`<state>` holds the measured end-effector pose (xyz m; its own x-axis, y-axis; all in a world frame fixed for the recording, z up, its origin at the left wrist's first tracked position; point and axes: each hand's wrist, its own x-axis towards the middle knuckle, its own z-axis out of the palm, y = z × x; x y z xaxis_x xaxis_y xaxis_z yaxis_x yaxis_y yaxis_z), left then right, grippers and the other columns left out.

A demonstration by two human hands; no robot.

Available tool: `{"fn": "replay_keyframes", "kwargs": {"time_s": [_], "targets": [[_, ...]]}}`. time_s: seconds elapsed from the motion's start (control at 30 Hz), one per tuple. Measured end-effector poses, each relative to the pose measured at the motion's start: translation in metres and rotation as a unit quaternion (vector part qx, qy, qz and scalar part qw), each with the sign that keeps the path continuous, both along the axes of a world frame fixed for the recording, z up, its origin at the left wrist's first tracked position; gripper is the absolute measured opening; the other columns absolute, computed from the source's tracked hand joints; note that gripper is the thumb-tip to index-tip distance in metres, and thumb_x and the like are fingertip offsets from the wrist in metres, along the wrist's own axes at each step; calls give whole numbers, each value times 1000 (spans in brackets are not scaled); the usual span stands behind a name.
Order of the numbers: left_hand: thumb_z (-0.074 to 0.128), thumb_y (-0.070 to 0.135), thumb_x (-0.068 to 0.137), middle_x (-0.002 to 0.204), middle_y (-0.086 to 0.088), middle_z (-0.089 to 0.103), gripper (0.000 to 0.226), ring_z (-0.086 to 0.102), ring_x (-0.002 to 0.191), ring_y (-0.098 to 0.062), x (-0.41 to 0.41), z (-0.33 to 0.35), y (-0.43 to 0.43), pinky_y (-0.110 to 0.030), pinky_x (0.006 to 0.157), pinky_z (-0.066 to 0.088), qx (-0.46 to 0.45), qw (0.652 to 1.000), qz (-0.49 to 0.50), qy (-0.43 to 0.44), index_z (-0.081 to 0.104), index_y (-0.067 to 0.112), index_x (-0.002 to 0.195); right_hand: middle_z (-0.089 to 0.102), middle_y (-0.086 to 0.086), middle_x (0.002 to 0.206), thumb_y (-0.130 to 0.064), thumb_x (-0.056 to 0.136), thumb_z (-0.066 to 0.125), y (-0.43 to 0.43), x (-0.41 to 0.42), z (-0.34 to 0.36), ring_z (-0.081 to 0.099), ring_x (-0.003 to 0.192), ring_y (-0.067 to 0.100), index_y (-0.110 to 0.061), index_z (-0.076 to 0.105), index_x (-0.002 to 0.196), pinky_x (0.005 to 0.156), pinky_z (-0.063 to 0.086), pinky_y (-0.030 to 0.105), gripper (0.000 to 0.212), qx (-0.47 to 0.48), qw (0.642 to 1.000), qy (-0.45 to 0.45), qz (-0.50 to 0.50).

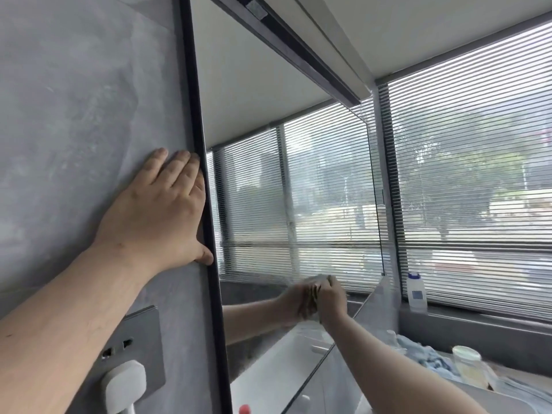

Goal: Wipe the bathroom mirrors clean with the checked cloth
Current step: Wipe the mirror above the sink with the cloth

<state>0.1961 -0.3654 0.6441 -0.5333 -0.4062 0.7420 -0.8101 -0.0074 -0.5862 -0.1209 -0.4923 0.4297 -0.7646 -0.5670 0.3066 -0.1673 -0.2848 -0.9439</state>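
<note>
Right hand (331,297) fingers curl round the bunched checked cloth (312,297), pressing it low on the mirror (298,189); unwiped glass runs tall above it. Left hand (161,210) lies flat on the wall (bracing).

The mirror (286,189) is smooth, glossy glass in a matt black frame (203,186); the wall (74,115) looks mottled matt grey stone; the socket plate (143,348) is brushed grey.

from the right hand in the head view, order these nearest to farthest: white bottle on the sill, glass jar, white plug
Measured from the right hand:
1. white bottle, to its right on the sill
2. glass jar, lower right on the counter
3. white plug, far left in the wall socket
</note>
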Motion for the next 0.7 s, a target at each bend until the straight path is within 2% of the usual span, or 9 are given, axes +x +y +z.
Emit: {"fn": "replay_keyframes", "kwargs": {"time_s": [0.1,0.17,0.23,0.3,0.33,0.43,0.57,0.63,0.7], "targets": [[48,97,51,162,-17,22,141,15,152,-29,-1,0,0,-48,124,1,3,1000,-2,-5,30,0,152,59,8,79,-26,79,40,-19,-8,60,57,80,31,-15,49,75,76,50,55,14,-43,996,77,-13],[48,97,51,162,-17,23,141,16,152,-30,0,-1,0,-48,124,2,2,1000,-4,-7,31,0,151,64,5,92,-38,74,39,-28,-9,99,60,95,33,-19,52,81,87,50,57,23,-67,992,109,-13],[50,96,49,160,-18,29,139,21,150,-30,1,0,0,-48,123,4,0,1000,-8,-9,37,-1,149,63,5,117,-42,79,40,-7,12,142,57,116,29,-21,65,106,103,45,51,42,-78,986,148,-5],[49,96,51,160,-18,28,138,21,150,-30,1,0,0,-48,123,3,7,1000,-6,-12,37,-1,149,56,4,135,-30,91,43,9,31,165,50,127,21,-15,59,135,112,39,41,49,-110,981,159,-4],[48,96,53,161,-18,25,138,18,151,-30,1,1,1,-48,123,1,11,1000,-6,-11,35,-1,150,55,3,139,-28,93,43,13,37,167,48,130,19,-14,56,139,114,37,39,50,-126,978,166,-11],[43,95,60,165,-18,10,136,5,153,-31,0,1,3,-48,123,-6,19,1000,-12,-5,19,0,155,55,1,143,-31,89,38,13,40,142,48,133,18,-17,55,140,114,38,42,56,-138,976,169,-25],[43,93,65,165,-18,3,134,-2,153,-31,0,1,4,-48,123,-9,18,999,-28,-3,9,0,156,55,4,144,-31,81,33,15,36,86,52,125,26,-17,54,142,112,35,39,66,-58,987,136,-68],[44,92,67,165,-18,-1,134,-5,153,-31,0,0,4,-48,122,-11,28,999,-24,-5,5,-1,156,63,7,133,-35,78,29,14,30,69,55,114,32,-18,61,133,103,38,41,65,-29,990,117,-78],[44,91,68,165,-18,-4,134,-7,153,-31,-1,0,4,-49,122,-12,36,999,-24,-6,2,-1,156,72,8,108,-38,78,34,10,27,70,62,104,34,-20,69,110,95,47,49,52,-72,995,37,-52]]}}
